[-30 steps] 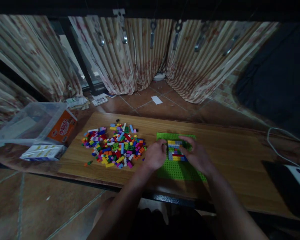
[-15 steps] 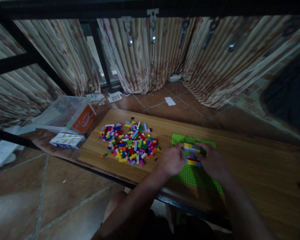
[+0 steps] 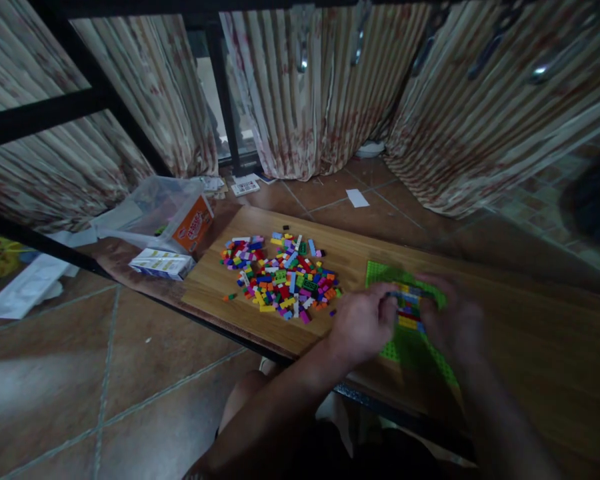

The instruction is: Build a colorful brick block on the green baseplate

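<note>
A block of joined toy bricks in yellow, red, grey and blue stands on or just over a green studded baseplate. My left hand has its fingers curled in and closed at the block's left side. From the right, my right hand grips the opposite side; motion blurs its outline. Both hands hide parts of the block and of the baseplate, so I cannot tell whether the block is pressed on the studs. A pile of loose toy bricks in many colours lies to the left of my left hand.
The wooden tabletop carries the baseplate and bricks. Beyond its left end sit a clear plastic bin with an orange label and a small white box. Striped curtains hang behind, and a white paper lies on the tiled floor.
The view has turned, so the table and everything on it appear farther right. Both hands stay at the brick block; my right hand looks more blurred.
</note>
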`<state>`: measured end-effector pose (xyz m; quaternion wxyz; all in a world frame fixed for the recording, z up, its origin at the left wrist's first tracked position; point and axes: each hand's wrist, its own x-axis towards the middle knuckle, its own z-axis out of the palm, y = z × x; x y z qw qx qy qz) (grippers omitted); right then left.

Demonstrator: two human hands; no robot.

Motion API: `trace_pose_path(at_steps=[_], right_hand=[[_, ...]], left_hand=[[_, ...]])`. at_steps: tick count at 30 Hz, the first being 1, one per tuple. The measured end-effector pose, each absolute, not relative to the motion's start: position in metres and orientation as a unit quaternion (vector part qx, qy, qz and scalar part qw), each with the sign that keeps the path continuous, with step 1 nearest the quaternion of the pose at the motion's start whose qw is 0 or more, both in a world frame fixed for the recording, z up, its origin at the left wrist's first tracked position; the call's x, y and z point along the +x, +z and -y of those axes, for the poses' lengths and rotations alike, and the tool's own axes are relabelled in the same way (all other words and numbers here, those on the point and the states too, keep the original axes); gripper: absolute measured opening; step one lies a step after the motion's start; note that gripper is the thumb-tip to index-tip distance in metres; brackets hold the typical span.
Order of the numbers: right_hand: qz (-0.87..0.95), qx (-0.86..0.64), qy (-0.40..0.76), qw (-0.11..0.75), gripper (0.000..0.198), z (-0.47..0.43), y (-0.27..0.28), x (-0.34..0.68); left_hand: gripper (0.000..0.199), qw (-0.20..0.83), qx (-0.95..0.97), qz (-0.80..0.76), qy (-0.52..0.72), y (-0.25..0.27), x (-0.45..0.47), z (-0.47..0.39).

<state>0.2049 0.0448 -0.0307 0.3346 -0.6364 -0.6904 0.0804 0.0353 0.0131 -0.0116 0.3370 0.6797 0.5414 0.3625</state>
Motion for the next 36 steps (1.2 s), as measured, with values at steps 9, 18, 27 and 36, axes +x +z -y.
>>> trace_pose_path(at_steps=[9,18,27,36], right_hand=[[0.795,-0.447,0.269,0.309,0.013,0.015,-0.034,0.085],[0.824,-0.487,0.188,0.220,0.010,0.015,-0.054,0.048],[0.822,-0.483,0.171,0.247,0.023,0.016,-0.049,0.052],[0.739,-0.521,0.221,0.366,0.028,0.004,-0.027,0.094]], left_hand=[[0.016,0.218,0.362,-0.562,0.711,0.002,-0.063,-0.051],[0.012,0.286,0.361,-0.535,0.708,0.003,-0.069,-0.049],[0.015,0.300,0.375,-0.564,0.672,0.002,-0.064,-0.053],[0.017,0.336,0.453,-0.571,0.596,-0.004,-0.043,-0.052]])
